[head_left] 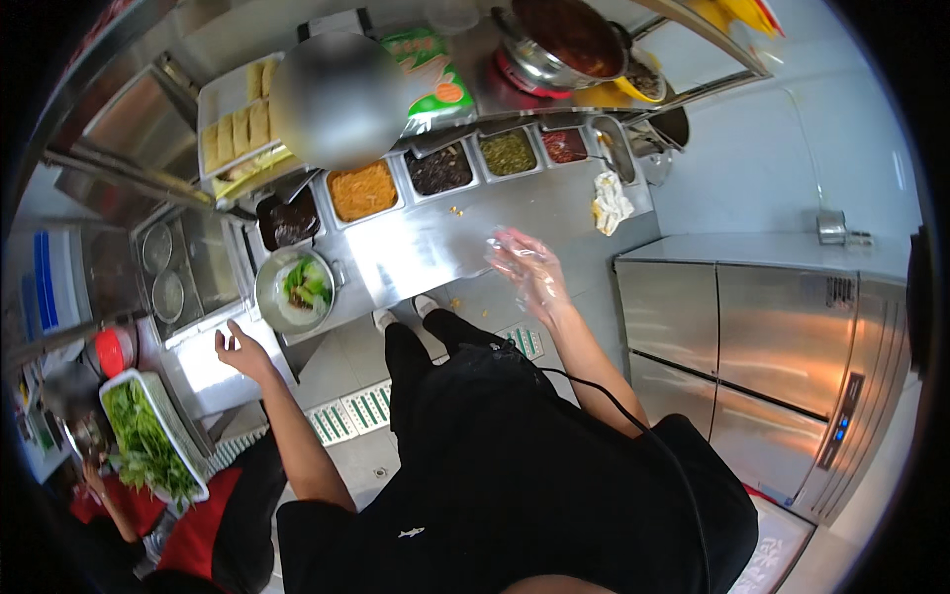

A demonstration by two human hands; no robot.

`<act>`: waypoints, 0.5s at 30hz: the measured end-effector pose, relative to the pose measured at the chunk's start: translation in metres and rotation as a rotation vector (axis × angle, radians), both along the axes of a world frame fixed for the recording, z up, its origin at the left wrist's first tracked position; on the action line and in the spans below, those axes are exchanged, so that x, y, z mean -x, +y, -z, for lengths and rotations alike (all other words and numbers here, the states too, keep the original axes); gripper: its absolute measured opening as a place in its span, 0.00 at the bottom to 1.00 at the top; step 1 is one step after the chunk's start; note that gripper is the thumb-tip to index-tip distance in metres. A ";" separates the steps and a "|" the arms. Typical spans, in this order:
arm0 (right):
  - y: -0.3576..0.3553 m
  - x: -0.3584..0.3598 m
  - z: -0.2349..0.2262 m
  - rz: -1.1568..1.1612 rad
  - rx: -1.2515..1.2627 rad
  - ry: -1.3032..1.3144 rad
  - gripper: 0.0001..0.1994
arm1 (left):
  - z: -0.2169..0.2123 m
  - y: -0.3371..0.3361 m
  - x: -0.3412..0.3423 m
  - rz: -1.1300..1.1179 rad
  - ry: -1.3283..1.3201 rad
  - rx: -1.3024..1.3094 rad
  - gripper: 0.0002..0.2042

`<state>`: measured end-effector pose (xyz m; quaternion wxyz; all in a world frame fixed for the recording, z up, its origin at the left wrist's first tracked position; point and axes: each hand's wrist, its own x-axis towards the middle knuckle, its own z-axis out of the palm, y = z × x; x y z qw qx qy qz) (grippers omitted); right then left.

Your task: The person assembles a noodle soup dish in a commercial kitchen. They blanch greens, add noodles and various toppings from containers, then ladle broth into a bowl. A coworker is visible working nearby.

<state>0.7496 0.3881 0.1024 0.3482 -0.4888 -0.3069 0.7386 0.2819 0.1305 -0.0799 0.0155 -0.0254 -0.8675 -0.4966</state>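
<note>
My left hand [242,352] is bare and holds nothing. Its fingers are apart, and it hovers over the metal surface just below a steel bowl [263,307]. In that bowl lie leafy greens [308,284] on something pale. A clear plastic glove covers my right hand [530,269], which is raised near the steel counter's front edge, its fingers stretched out and nothing seen in them. Along the counter's back runs a row of metal tubs: dark sauce [291,222], orange shreds [363,191], a black topping [438,170], chopped green bits [509,152] and a red topping [565,147].
A crumpled white cloth [612,204] lies at the counter's right end. Above stand a large pot [566,49], a green packet [433,79] and a tray of pale rolls [236,139]. A steel fridge [772,307] stands right. Lower left, a person [198,530] is beside a basket of greens [170,411].
</note>
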 end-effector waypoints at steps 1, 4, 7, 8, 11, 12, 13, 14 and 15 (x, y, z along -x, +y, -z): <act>0.002 -0.012 -0.002 0.060 -0.064 -0.036 0.26 | -0.043 0.034 -0.039 0.050 0.145 -0.005 0.26; 0.011 0.007 -0.029 0.131 -0.207 -0.287 0.22 | -0.153 0.092 -0.181 0.793 -0.240 -0.223 0.27; 0.015 0.040 -0.020 0.057 -0.329 -0.228 0.19 | -0.259 0.153 -0.304 1.269 -0.186 -0.294 0.34; 0.019 0.046 -0.011 0.015 -0.353 -0.230 0.18 | -0.270 0.173 -0.329 1.302 -0.063 -0.256 0.30; 0.044 0.039 -0.009 0.038 -0.273 -0.158 0.18 | -0.254 0.213 -0.361 1.313 0.025 -0.252 0.18; 0.052 0.029 -0.008 0.071 -0.214 -0.116 0.18 | -0.248 0.223 -0.372 1.306 0.005 -0.262 0.14; 0.064 0.020 -0.004 0.087 -0.190 -0.075 0.20 | -0.247 0.232 -0.386 1.319 0.052 -0.267 0.10; 0.075 0.010 0.004 0.095 -0.155 -0.027 0.21 | -0.249 0.240 -0.400 1.327 0.097 -0.259 0.07; 0.088 -0.002 0.012 0.103 -0.121 0.020 0.23 | -0.251 0.249 -0.415 1.333 0.141 -0.251 0.05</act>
